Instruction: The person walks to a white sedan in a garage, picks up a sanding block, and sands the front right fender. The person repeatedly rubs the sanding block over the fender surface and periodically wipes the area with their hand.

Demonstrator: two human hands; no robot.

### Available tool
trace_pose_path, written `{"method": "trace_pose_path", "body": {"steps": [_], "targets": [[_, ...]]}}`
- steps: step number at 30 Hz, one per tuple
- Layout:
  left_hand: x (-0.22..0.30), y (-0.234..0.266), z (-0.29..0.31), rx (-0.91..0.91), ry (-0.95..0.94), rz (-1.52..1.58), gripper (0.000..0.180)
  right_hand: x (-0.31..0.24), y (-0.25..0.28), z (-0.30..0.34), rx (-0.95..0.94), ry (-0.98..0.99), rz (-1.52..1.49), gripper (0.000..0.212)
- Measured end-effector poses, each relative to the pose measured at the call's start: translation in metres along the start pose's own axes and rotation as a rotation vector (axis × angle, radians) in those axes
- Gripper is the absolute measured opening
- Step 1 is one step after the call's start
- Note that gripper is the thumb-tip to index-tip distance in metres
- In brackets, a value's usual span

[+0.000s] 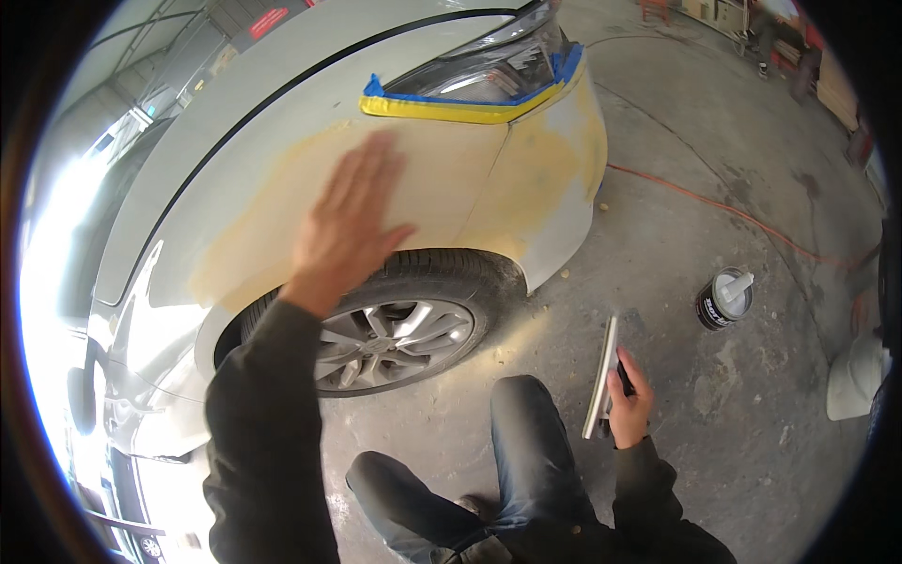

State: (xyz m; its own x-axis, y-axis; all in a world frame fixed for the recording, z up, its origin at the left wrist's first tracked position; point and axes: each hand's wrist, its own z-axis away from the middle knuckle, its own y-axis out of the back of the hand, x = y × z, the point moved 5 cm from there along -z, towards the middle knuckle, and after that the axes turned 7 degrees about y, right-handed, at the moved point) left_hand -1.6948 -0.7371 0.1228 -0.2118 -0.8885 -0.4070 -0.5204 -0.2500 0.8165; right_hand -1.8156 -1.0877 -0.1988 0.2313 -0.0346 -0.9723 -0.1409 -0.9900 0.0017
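My left hand [348, 216] lies flat, fingers stretched, over the car's front fender [437, 179], above the wheel arch; its fingertips are slightly blurred. Whether the palm presses on the panel or hovers just off it, I cannot tell. The fender is dull white with yellowish filler patches. Blue and yellow masking tape [442, 109] borders the lower edge of the headlight [484, 85]. Down to the right, my right hand [632, 402] is closed round the dark handle of a long sanding block [598, 390], held on edge away from the car.
Below the fender stands the front wheel [395, 340] with its silver rim. An open can [718, 308] with a pale object across its top sits on the concrete floor at right. An orange hose [723, 207] crosses the floor. A white bucket [850, 381] stands at the far right.
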Motion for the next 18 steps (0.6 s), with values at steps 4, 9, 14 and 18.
{"method": "trace_pose_path", "body": {"steps": [4,9,14,18], "targets": [[-0.086,0.043,0.071,0.101,0.202,-0.080,0.090,-0.017,-0.040,-0.013,-0.016,-0.045,-0.118,0.044],[-0.103,0.035,0.102,0.203,0.288,-0.103,0.091,-0.024,-0.068,-0.017,-0.031,-0.162,-0.197,0.044],[-0.056,0.030,0.036,0.126,0.170,-0.109,0.101,-0.038,-0.103,-0.038,-0.031,-0.105,-0.268,0.042],[-0.045,0.023,0.030,0.064,0.048,-0.032,0.116,-0.094,-0.140,-0.102,0.040,0.409,0.060,0.043]]}}
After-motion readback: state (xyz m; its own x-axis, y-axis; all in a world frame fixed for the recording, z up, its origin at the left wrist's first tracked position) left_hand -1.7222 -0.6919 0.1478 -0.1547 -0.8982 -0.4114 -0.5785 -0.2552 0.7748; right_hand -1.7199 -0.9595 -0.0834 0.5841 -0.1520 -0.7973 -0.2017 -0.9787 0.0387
